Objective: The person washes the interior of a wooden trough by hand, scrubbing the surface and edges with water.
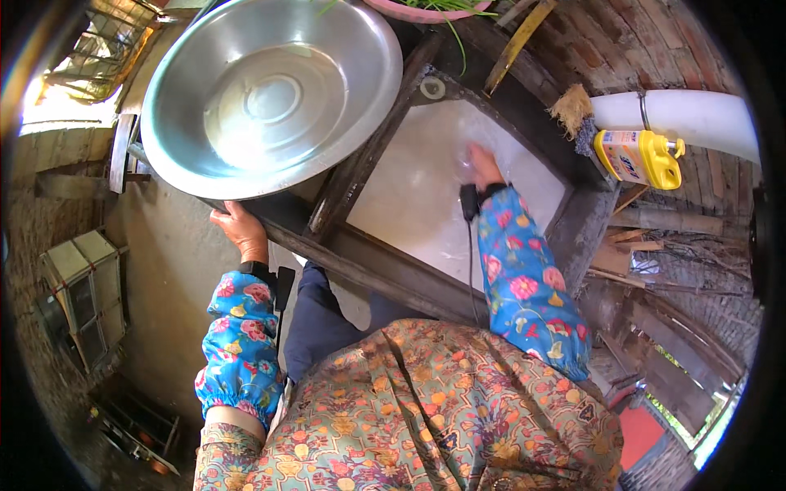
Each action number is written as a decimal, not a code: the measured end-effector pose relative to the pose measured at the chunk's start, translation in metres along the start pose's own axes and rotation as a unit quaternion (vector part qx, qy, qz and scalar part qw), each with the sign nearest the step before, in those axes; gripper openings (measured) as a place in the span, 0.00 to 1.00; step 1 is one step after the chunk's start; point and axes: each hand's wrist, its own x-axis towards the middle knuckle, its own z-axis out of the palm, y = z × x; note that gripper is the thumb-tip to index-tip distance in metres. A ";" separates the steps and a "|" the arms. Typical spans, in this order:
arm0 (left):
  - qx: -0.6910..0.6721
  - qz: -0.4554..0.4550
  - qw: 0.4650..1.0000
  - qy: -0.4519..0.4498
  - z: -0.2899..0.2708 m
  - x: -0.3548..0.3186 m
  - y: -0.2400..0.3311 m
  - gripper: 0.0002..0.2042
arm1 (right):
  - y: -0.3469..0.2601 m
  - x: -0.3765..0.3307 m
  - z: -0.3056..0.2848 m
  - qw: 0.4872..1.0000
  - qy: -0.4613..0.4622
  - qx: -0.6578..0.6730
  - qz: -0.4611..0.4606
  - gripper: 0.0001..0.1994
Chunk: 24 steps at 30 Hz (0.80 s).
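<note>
My left hand (pixel 243 233) is at the front edge of the dark counter (pixel 282 235), just under the rim of a large steel basin (pixel 352 49). Its fingers curl over that edge, their tips partly hidden. To the right, my right hand (pixel 486 168) reaches into a sink (pixel 393 260) with pale, cloudy water (pixel 409 176). The fingers look bent and are partly blurred. Beside them is a clear, shiny patch, perhaps splashing water or a see-through object; I cannot tell which. Blue flowered sleeves cover both forearms.
A yellow pump bottle (pixel 639 158) and a bristly brush (pixel 577 114) stand on the sink's right edge, by a white pipe (pixel 696 114). At the back, a pink bowl (pixel 426 11) holds green stalks. A small cabinet (pixel 86 286) stands on the floor at left.
</note>
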 end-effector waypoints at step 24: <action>0.010 0.029 0.999 -0.007 0.012 -0.003 0.010 0.28 | -0.117 -0.032 0.065 0.805 -0.102 -0.495 -0.312 0.16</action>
